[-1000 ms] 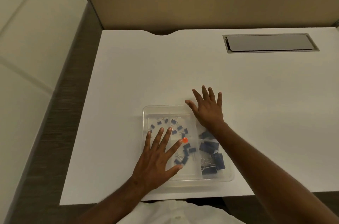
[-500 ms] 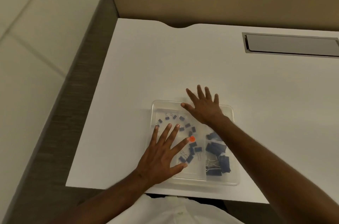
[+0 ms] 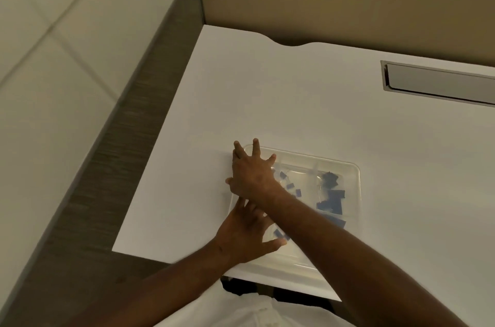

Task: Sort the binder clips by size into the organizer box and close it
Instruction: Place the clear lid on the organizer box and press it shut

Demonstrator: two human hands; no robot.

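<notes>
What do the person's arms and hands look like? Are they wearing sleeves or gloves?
Both arms are bare right up to the bottom edge of the picture: no sleeves show. The left hand and the right hand wear no gloves, and I see no rings, watch or bracelets. A white garment shows at the bottom.

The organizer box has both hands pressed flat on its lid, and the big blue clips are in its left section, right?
Not quite. In the head view the large blue clips lie in the right section of the organizer box; the small clips are on the left. The rest holds: the left hand and right hand lie flat on the lid.
</notes>
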